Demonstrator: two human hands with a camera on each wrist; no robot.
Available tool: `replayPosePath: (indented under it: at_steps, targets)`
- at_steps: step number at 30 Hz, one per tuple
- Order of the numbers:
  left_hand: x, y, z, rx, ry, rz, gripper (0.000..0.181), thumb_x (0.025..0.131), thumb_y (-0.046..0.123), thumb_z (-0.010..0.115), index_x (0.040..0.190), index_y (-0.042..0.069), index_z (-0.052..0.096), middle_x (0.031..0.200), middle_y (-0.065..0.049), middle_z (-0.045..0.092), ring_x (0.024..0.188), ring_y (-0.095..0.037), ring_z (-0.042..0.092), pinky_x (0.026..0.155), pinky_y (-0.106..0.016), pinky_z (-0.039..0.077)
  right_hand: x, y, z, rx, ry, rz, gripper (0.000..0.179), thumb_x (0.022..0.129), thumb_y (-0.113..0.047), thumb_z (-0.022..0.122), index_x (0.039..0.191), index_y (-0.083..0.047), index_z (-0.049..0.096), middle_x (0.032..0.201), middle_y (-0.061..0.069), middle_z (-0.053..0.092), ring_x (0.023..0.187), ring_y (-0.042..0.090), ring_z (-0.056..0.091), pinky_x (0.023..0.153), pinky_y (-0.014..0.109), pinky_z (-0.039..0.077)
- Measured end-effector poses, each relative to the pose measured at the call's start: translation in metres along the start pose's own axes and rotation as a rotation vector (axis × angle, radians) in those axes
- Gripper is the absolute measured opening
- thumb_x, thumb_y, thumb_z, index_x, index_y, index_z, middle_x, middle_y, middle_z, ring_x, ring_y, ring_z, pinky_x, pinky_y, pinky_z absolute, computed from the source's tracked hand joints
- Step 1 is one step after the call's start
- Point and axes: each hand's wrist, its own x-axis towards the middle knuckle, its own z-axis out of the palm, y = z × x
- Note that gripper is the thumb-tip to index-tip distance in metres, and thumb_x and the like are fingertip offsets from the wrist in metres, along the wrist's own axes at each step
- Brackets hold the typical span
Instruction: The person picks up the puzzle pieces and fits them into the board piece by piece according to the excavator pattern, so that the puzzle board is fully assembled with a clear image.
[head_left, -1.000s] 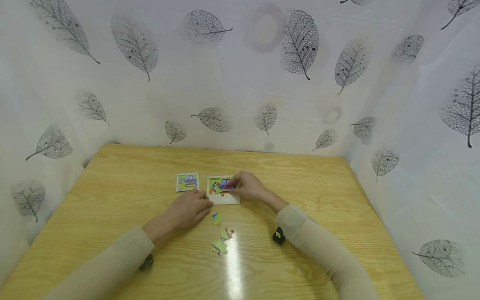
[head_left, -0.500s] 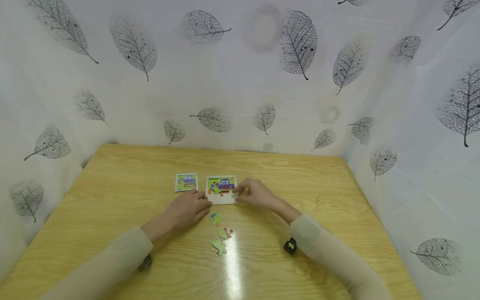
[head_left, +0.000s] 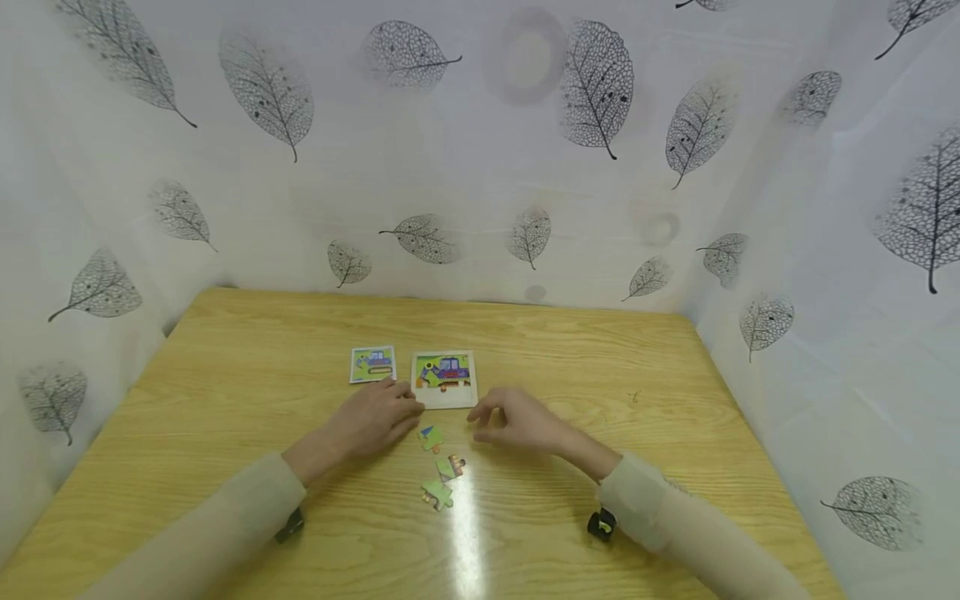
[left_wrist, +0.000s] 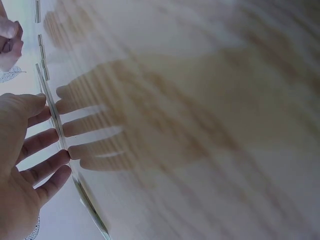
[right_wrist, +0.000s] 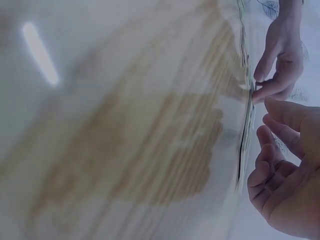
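My left hand (head_left: 380, 415) rests at the lower left corner of a white-framed puzzle board (head_left: 450, 402), its fingertips touching the edge. In the left wrist view, the fingers (left_wrist: 45, 159) of that hand lie nearly straight against the rim. The board holds a partly filled picture of a blue and red digger on green. Just off its lower right corner is my right hand (head_left: 521, 423), fingers loosely bent, nothing seen between them. Below the board lie three loose puzzle pieces: a green and blue one (head_left: 431, 437), a middle one (head_left: 451, 468) and a green one (head_left: 438, 493).
A small picture card (head_left: 372, 364) with a similar digger lies left of the board, partly behind my left fingers. Everything is on a wooden table (head_left: 570, 350). Leaf-printed white cloth (head_left: 465, 158) hangs behind it and at both sides.
My right hand has drawn back from the board's picture, down and to the right, uncovering the digger. My left hand has stayed at the board's corner. The loose pieces have not moved.
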Motion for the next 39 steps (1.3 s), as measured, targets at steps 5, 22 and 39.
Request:
replayPosePath:
  at_steps: [5,22,39]
  targets:
    - [0.0,0.0,-0.001,-0.004,-0.007,-0.013,0.022,0.103,0.023,0.066,0.119,0.012,0.078,0.115,-0.008,0.075,0.106,-0.027,0.069,0.098,-0.047,0.06,-0.007,-0.007,0.006,0.01,-0.021,-0.008,0.022,0.092,-0.022,0.081,0.112,-0.016,0.078,0.101,-0.003,0.075,0.084,0.004,0.061,0.075,0.02,0.053]
    - [0.0,-0.002,0.0,-0.013,0.005,0.002,0.022,0.102,0.023,0.067,0.118,0.012,0.078,0.113,-0.007,0.074,0.105,-0.025,0.068,0.097,-0.046,0.06,-0.009,-0.018,0.021,-0.086,-0.12,-0.049,0.021,0.094,-0.028,0.079,0.113,-0.019,0.079,0.104,-0.006,0.075,0.094,0.002,0.064,0.087,0.018,0.055]
    - [0.0,-0.002,0.001,-0.021,0.006,-0.001,0.022,0.102,0.023,0.068,0.118,0.013,0.078,0.113,-0.006,0.074,0.105,-0.025,0.068,0.096,-0.046,0.06,0.023,-0.023,0.027,-0.15,-0.081,-0.054,0.027,0.094,-0.03,0.079,0.119,-0.018,0.077,0.097,-0.007,0.071,0.083,0.0,0.06,0.075,0.017,0.053]
